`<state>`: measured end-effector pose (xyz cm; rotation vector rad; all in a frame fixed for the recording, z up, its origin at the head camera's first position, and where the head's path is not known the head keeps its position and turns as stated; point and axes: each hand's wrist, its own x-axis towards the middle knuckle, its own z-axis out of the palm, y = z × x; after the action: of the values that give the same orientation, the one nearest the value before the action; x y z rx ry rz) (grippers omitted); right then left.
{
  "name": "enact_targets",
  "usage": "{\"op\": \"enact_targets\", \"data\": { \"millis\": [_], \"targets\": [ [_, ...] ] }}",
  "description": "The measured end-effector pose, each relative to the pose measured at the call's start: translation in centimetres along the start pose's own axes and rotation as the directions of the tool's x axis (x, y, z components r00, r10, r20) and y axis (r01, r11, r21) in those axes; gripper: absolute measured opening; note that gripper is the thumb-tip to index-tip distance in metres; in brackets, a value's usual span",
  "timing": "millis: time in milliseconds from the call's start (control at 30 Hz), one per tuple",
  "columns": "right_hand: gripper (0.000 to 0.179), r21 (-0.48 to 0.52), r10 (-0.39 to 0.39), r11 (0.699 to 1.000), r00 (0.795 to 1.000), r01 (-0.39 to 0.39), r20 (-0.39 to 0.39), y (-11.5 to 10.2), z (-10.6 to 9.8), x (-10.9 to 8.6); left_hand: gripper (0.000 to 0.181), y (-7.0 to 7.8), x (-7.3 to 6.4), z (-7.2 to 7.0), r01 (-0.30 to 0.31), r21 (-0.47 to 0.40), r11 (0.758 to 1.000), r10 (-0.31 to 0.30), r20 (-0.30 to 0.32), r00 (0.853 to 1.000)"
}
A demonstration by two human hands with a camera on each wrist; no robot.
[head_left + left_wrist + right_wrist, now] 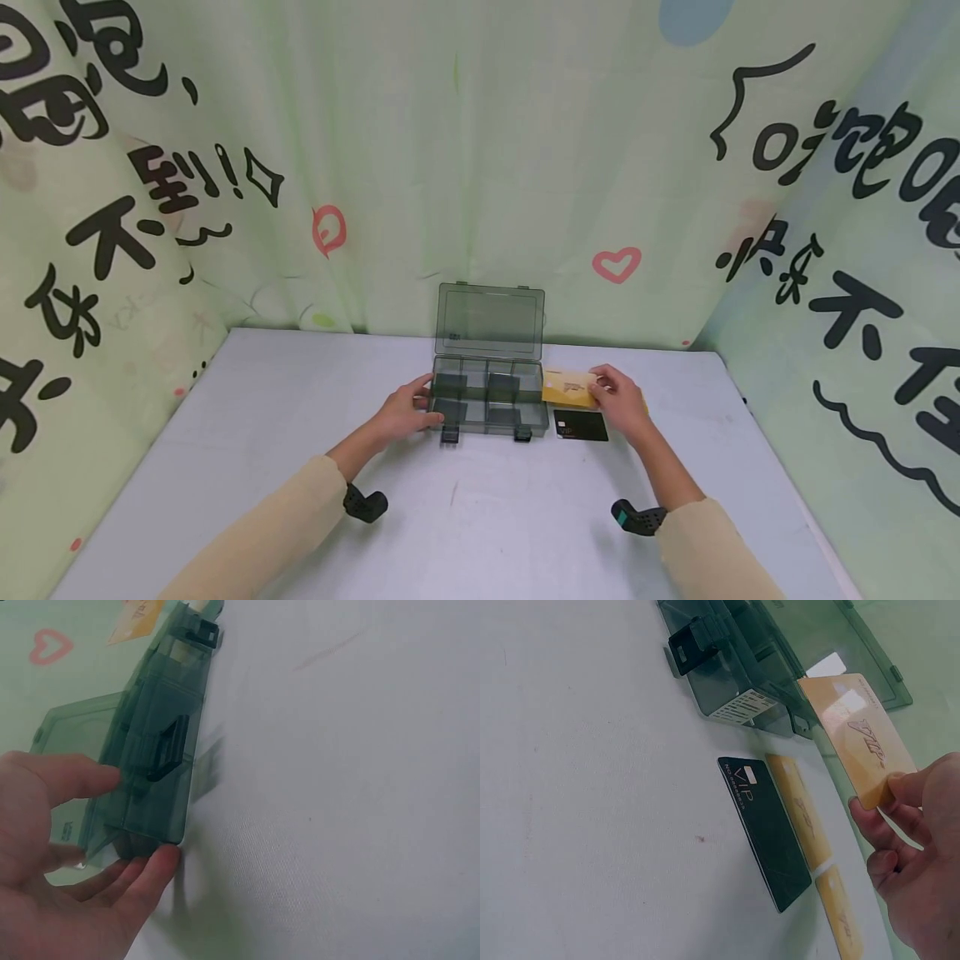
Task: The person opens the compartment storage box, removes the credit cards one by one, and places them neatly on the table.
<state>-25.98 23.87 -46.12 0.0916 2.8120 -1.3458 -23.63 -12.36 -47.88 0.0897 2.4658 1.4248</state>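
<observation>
A translucent grey-green storage box (487,427) with dividers stands on the table, its lid (490,321) raised at the back. My left hand (397,412) holds the box's left end, thumb near the front rim and fingertips against the end wall in the left wrist view. My right hand (621,404) pinches a gold VIP card (859,742) between thumb and fingers, tilted up beside the box's right end. Below it, a black VIP card (765,836) lies flat on the table. Two more gold cards (799,810) lie behind the black one, mostly hidden in the head view.
Two dark latches (522,433) hang from the box's front edge. The white table (300,375) ends at a pale green printed curtain (487,167) behind the box and at both sides. A dark wrist device (365,503) sits on each forearm.
</observation>
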Motion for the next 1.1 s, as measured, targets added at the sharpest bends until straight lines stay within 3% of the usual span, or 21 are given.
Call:
{"op": "enact_targets", "data": {
  "millis": [733, 1100],
  "targets": [
    [0.023, -0.022, -0.028, 0.999, 0.999, 0.028, -0.020, 2.2, -1.8, -0.2, 0.080, 0.1, 0.1, -0.1, 0.033, -0.034, 0.999, -0.033, 0.004, 0.999],
    [0.024, -0.007, -0.001, 1.000, 1.000, 0.001, -0.026, 3.3, -2.6, -0.8, 0.079, 0.2, 0.0, 0.1, 0.025, -0.035, 0.999, -0.025, 0.014, 1.000]
  ]
}}
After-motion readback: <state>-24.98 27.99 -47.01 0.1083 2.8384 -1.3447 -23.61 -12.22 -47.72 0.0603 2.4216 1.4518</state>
